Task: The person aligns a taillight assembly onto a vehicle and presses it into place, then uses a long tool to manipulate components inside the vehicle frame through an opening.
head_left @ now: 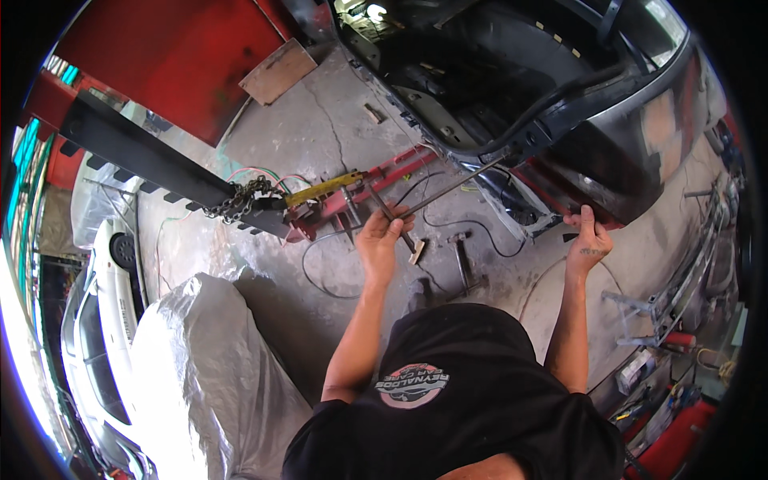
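Observation:
My left hand [380, 238] is closed round the handle end of a long thin metal T-handled rod [456, 186]. The rod slants up to the right, and its far end meets the edge of the car body's door opening. To the right, my right hand [590, 238] is at the lower edge of the dark, patched car body panel [616, 172], its thumb and fingers closed on that edge. Part of those fingers is hidden by the panel. Below the panel's front corner hangs a bent, bare strip of metal [512, 212].
A red floor beam [392, 170] with a yellow bar [324, 190] and a heap of chain [254, 198] lies ahead. A hammer [462, 260] stands on the concrete. A silver-covered vehicle [200, 368] is at left, a metal stand [640, 312] at right. Cables cross the floor.

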{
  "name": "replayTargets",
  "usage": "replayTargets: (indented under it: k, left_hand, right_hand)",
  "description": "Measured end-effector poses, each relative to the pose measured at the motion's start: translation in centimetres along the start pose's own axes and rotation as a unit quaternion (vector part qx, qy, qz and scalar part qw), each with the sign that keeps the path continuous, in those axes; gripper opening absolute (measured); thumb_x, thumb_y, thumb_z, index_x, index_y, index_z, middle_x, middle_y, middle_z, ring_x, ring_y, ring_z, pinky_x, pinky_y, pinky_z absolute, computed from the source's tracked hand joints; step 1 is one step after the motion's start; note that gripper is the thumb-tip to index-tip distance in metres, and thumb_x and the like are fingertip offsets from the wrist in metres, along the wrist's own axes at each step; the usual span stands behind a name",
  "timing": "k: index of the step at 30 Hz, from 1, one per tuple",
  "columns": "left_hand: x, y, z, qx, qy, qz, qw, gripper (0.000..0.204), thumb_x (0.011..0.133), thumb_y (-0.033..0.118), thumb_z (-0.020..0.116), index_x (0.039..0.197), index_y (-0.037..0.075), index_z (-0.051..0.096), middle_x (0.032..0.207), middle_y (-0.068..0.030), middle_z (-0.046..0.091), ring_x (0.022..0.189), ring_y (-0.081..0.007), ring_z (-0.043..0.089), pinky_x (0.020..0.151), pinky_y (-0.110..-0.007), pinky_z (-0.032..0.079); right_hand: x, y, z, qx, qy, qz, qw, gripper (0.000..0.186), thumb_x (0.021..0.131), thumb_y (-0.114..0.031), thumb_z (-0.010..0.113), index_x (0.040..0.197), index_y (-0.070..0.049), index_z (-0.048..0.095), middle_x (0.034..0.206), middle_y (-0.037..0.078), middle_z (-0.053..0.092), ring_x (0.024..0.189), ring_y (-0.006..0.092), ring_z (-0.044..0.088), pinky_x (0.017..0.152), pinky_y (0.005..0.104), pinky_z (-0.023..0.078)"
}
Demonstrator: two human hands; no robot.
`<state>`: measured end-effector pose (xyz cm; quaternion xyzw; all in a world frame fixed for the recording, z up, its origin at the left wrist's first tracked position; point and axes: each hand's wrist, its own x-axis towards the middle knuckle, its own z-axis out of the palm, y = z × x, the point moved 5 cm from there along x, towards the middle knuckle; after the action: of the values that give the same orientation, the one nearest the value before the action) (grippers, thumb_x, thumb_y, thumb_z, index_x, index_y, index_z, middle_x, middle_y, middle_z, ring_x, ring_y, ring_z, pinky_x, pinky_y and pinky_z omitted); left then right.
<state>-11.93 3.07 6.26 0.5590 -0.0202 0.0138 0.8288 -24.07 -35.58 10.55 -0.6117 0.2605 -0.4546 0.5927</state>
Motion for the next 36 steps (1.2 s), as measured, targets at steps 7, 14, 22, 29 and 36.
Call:
replayTargets:
  k: [7, 14, 22, 29, 36]
  left_hand:
    - [-1.4, 3.2, 1.0, 0.436, -0.015, 0.267, 0.859, 0.030, 0.093, -0.008, 0.064, 0.121, 0.001, 0.068, 0.104, -0.0116, 0.068, 0.086, -0.0200, 0.066, 0.075, -0.033, 0.053]
    - [-2.0, 1.5, 1.0, 0.066, 0.040, 0.057, 0.995, 0.031, 0.102, 0.011, 0.061, 0.128, -0.006, 0.063, 0.110, -0.0159, 0.070, 0.093, -0.0251, 0.070, 0.083, -0.034, 0.057]
    - [-1.3, 1.3, 1.1, -0.031, 0.028, -0.027, 0.999, 0.035, 0.102, 0.010, 0.058, 0.130, -0.009, 0.053, 0.117, -0.0235, 0.066, 0.099, -0.0309, 0.072, 0.088, -0.042, 0.060]
    - [-1.1, -0.6, -0.6, 0.062, -0.053, 0.018, 0.997, 0.032, 0.098, 0.002, 0.060, 0.130, -0.001, 0.058, 0.115, -0.0171, 0.067, 0.100, -0.0265, 0.070, 0.089, -0.036, 0.056]
    - [-1.3, 1.9, 0.8, 0.464, 0.004, 0.111, 0.879, 0.026, 0.098, 0.006, 0.061, 0.123, 0.000, 0.068, 0.101, -0.0092, 0.068, 0.089, -0.0190, 0.064, 0.079, -0.029, 0.051]
  right_hand:
    - [-0.1, -0.4, -0.1, -0.017, 0.011, 0.009, 1.000, 0.036, 0.094, -0.022, 0.076, 0.075, 0.007, 0.070, 0.069, 0.010, 0.070, 0.064, 0.0157, 0.067, 0.063, 0.0256, 0.046]
    - [0.1, -0.2, 0.2, -0.031, 0.009, 0.011, 0.999, 0.035, 0.094, -0.020, 0.076, 0.075, 0.008, 0.069, 0.070, 0.011, 0.070, 0.064, 0.0173, 0.068, 0.066, 0.0282, 0.050]
    - [-0.1, 0.0, 0.1, 0.003, 0.014, 0.028, 0.999, 0.033, 0.094, -0.018, 0.076, 0.075, 0.008, 0.069, 0.070, 0.012, 0.070, 0.064, 0.0190, 0.069, 0.067, 0.0295, 0.052]
    - [-0.1, -0.3, -0.1, 0.017, 0.024, 0.028, 0.999, 0.033, 0.093, -0.019, 0.077, 0.076, 0.008, 0.069, 0.071, 0.012, 0.070, 0.065, 0.0186, 0.069, 0.067, 0.0284, 0.052]
    - [0.0, -0.7, -0.3, -0.006, 0.022, 0.021, 1.000, 0.033, 0.092, -0.018, 0.077, 0.074, 0.008, 0.071, 0.068, 0.012, 0.071, 0.063, 0.0156, 0.067, 0.067, 0.0265, 0.051]
